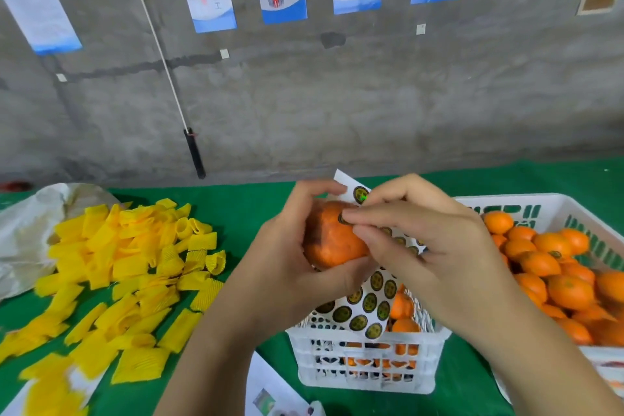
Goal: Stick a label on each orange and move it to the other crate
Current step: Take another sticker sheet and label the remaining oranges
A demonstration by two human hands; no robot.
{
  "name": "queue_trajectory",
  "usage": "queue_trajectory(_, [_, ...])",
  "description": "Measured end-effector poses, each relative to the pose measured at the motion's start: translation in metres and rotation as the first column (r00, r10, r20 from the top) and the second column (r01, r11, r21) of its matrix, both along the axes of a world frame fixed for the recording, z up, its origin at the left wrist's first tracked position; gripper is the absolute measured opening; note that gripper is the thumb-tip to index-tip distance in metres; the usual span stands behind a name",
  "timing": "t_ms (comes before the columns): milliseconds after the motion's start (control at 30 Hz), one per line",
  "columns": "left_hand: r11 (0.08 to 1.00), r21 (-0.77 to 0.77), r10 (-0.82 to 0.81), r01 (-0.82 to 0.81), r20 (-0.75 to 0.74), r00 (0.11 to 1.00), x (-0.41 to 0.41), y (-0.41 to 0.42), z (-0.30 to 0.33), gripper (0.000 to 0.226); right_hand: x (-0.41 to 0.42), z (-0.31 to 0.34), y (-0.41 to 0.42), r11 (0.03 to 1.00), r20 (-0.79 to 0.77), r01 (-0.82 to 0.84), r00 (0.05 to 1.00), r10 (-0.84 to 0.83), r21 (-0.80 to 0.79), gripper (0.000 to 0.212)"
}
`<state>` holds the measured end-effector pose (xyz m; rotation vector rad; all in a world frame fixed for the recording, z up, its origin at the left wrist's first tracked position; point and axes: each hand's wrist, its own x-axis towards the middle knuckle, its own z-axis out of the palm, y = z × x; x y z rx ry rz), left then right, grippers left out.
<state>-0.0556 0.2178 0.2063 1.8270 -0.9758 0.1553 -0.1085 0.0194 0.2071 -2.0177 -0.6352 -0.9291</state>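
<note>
My left hand (pixel 287 257) grips an orange (pixel 329 240) above the small white crate (pixel 368 365). The fingertips of my right hand (pixel 418 240) press a round dark label (pixel 342 219) onto the top of that orange. A white sheet of round labels (pixel 366 309) hangs between my hands, running behind the orange; which hand holds it I cannot tell. The small crate holds a few oranges (pixel 403 307). A larger white crate (pixel 553 206) on the right is full of several oranges (pixel 570 290).
A pile of yellow foam net sleeves (pixel 128 267) covers the green tablecloth (pixel 250 209) on the left, beside a crumpled white bag (pixel 30 223). Loose paper sheets (pixel 273 392) lie near the front edge. A grey wall with posters stands behind the table.
</note>
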Motion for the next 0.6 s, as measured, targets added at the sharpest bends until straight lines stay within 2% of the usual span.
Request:
queue_trajectory(67, [0.999,0.028,0.033,-0.034,0.014,0.999,0.001,-0.002,-0.002,0.064,0.0,-0.003,-0.005,1.0,-0.044,-0.011,0.999,0.011,0.001,0.024])
queue_trajectory(167, [0.993,0.052,0.105,-0.107,0.042,0.994,0.003,-0.004,-0.008,0.064,0.0,-0.012,-0.001,0.998,-0.112,-0.03,0.993,0.036,0.059,0.028])
queue_trajectory(267, [0.972,0.091,0.201,-0.218,0.173,0.964,0.002,-0.01,-0.013,0.071,0.001,-0.021,0.014,0.928,-0.238,0.001,0.966,0.095,0.373,0.024])
queue_trajectory(333, [0.968,0.074,0.223,-0.242,0.203,0.954,-0.001,-0.017,-0.018,0.073,0.006,-0.025,0.022,0.865,-0.326,0.069,0.938,0.113,0.497,0.033])
queue_trajectory(400, [0.962,0.042,0.254,-0.268,0.206,0.945,-0.002,-0.023,-0.024,0.075,0.01,-0.03,0.025,0.81,-0.392,0.066,0.896,0.209,0.583,0.037])
queue_trajectory(467, [0.956,0.01,0.285,-0.292,0.186,0.94,-0.002,-0.027,-0.03,0.078,0.014,-0.035,0.026,0.732,-0.388,0.023,0.859,0.334,0.681,0.033])
queue_trajectory(600, [0.961,-0.013,0.275,-0.275,0.073,0.959,0.004,-0.033,-0.044,0.079,0.022,-0.045,0.027,0.674,-0.403,0.118,0.87,0.284,0.73,0.028])
